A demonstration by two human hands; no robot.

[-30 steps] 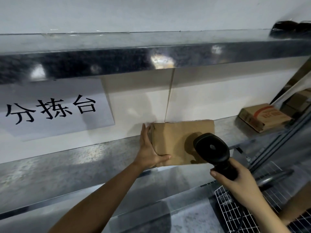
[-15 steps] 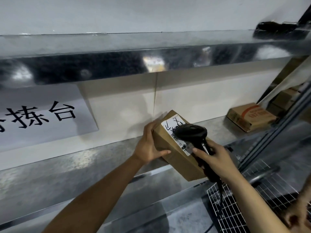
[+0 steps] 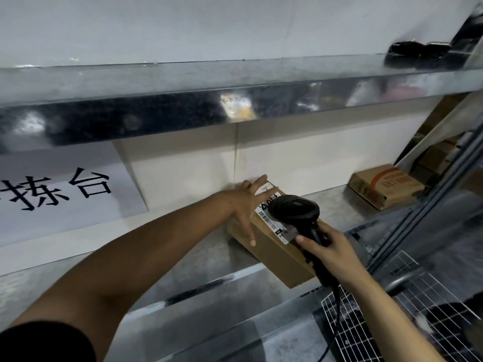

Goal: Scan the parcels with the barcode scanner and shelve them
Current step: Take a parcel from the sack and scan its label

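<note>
Head view, parcel [image 3: 271,246] on shelf [image 3: 198,257], scanner [image 3: 295,212] above

Brown cardboard parcel [image 3: 271,246] is sitting on the galvanised metal shelf [image 3: 183,259], its near corner overhanging the front edge. White shipping label with barcode [image 3: 271,218] is facing up on its top. Left hand [image 3: 248,205] is lying over the parcel's left end, fingers straight and spread, thumb pointing down the side. Right hand [image 3: 332,253] is gripping the handle of the black handheld barcode scanner [image 3: 295,211], whose head is hanging just above the label. Second brown box with red print [image 3: 386,185] is resting further right on the same shelf, well apart. White wire basket [image 3: 366,322] is showing bottom right. White sign with black characters [image 3: 65,194] is hanging on the wall, left.
</note>
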